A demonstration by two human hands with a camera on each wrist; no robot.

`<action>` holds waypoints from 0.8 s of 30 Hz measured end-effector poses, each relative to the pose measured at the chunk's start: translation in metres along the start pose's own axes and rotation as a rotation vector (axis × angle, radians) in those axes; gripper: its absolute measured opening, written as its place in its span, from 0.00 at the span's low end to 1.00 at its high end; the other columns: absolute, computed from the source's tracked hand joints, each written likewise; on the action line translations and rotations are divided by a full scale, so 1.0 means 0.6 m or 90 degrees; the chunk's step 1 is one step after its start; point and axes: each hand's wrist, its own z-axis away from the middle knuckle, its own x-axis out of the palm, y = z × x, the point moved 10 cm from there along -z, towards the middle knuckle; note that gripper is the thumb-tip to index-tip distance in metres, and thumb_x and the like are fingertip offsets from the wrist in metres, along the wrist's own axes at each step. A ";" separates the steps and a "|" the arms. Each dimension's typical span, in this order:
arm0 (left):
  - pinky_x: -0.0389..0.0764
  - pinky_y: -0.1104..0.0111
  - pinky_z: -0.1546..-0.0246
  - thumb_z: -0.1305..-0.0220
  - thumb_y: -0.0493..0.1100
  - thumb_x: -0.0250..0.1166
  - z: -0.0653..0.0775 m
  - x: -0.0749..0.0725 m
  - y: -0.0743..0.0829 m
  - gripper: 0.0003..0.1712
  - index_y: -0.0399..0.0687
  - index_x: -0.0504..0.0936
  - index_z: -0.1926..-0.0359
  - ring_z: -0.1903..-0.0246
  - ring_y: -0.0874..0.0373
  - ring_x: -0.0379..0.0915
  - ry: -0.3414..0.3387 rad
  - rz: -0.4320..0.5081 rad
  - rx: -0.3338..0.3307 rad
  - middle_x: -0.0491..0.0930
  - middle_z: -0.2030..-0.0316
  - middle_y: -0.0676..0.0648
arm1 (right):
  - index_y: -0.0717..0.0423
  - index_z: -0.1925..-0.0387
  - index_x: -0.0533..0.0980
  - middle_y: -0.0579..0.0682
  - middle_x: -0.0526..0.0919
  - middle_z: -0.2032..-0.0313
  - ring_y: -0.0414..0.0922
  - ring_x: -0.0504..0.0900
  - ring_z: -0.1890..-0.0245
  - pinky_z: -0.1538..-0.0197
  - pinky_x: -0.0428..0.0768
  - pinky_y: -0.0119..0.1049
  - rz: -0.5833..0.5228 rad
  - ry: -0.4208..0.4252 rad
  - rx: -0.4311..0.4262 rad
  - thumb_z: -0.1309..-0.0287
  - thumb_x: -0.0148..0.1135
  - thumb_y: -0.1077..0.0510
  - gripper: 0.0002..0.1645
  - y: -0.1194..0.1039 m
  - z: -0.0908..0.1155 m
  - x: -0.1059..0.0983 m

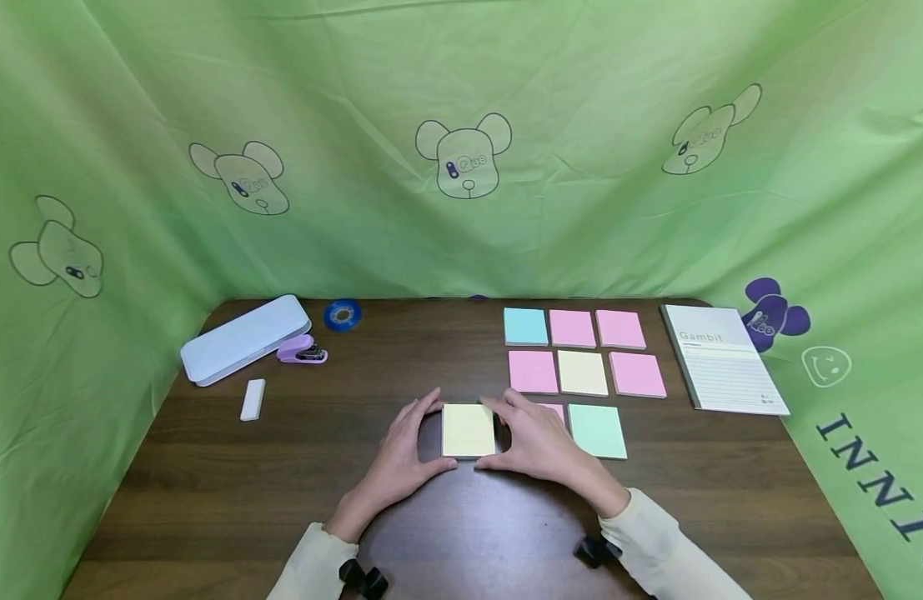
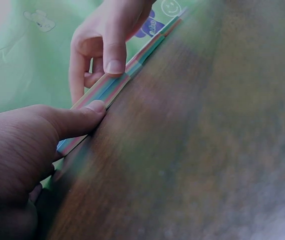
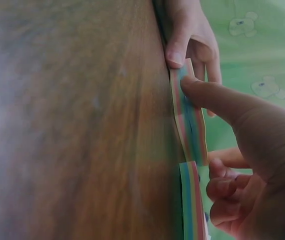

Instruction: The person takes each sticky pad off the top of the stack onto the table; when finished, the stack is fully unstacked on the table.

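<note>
A pale yellow sticky note pad (image 1: 469, 431) lies on the table in front of the person, its edge (image 3: 190, 115) striped in several colours. From its left side the left hand (image 1: 399, 457) holds it, thumb at the near edge and fingers at the far corner. The right hand (image 1: 538, 439) does the same from the right side, thumb on the near edge. Beside the right hand is a mint green pad (image 1: 597, 432), and a pink pad (image 1: 554, 411) is partly hidden behind that hand.
Beyond the right hand, pink, cream and blue pads stand in rows, such as the blue pad (image 1: 525, 327). A notebook (image 1: 727, 358) lies far right. At left are a pale case (image 1: 245, 340), a purple stapler (image 1: 299, 349), blue tape (image 1: 343, 315) and a white eraser (image 1: 253, 400).
</note>
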 end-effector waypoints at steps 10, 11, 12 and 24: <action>0.67 0.36 0.23 0.44 0.41 0.89 -0.001 0.001 -0.003 0.65 0.47 0.60 0.13 0.21 0.41 0.64 0.002 0.011 -0.001 0.80 0.28 0.46 | 0.57 0.34 0.83 0.43 0.74 0.61 0.37 0.69 0.74 0.75 0.70 0.31 0.028 -0.013 0.010 0.57 0.89 0.35 0.52 -0.002 -0.008 0.005; 0.68 0.36 0.24 0.45 0.41 0.89 -0.001 0.001 -0.003 0.65 0.47 0.60 0.13 0.21 0.41 0.64 0.004 0.010 0.000 0.80 0.28 0.46 | 0.57 0.35 0.83 0.43 0.75 0.60 0.37 0.69 0.74 0.75 0.70 0.31 0.028 -0.014 0.006 0.57 0.89 0.35 0.51 -0.003 -0.009 0.005; 0.68 0.36 0.24 0.45 0.41 0.89 -0.001 0.001 -0.003 0.65 0.47 0.60 0.13 0.21 0.41 0.64 0.004 0.008 0.001 0.80 0.28 0.45 | 0.57 0.35 0.83 0.44 0.75 0.60 0.37 0.69 0.74 0.75 0.71 0.31 0.028 -0.014 0.002 0.57 0.88 0.36 0.51 -0.004 -0.010 0.004; 0.66 0.34 0.23 0.42 0.44 0.88 0.001 0.002 -0.006 0.63 0.49 0.61 0.13 0.20 0.38 0.61 -0.005 -0.006 -0.022 0.78 0.25 0.45 | 0.56 0.40 0.83 0.42 0.76 0.59 0.38 0.71 0.70 0.70 0.74 0.33 -0.007 0.021 0.008 0.61 0.87 0.37 0.48 0.013 -0.033 -0.034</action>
